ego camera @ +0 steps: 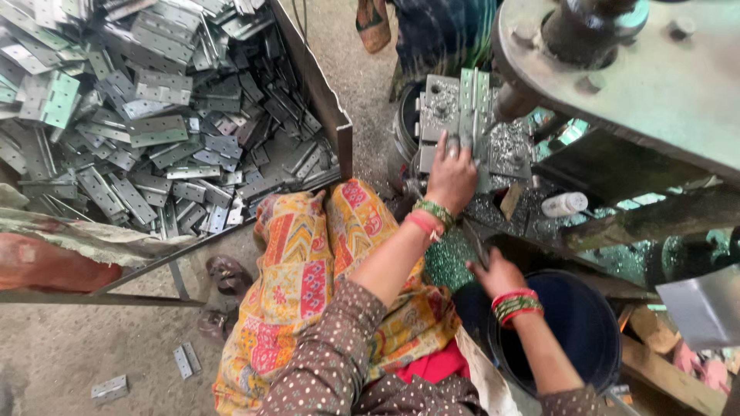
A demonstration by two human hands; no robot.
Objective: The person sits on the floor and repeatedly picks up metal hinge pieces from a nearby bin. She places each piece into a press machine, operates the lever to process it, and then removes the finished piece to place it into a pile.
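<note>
The left hand [452,179] reaches forward to the press bed [439,115], its fingers spread and laid flat on a metal hinge [472,104] that stands open on the grey fixture block under the machine's ram. The hinge lies directly beneath and just ahead of those fingertips, touching them, at the middle of the bed. The right hand [496,273] sits lower and nearer the body, above the rim of a dark blue bucket [593,331]; its fingers are curled about a thin dark rod or tool [474,245], though how tight the grip is cannot be told. This hand is well apart from the hinge. Both wrists carry red and green bangles. Glittering metal swarf [451,258] covers the bed between the two hands. A small white bottle [564,204] lies to the right of the left hand. On the left, an open steel bin [327,100] holds a heap of flat hinges [146,115], and a few loose hinges [185,360] lie on the floor.
</note>
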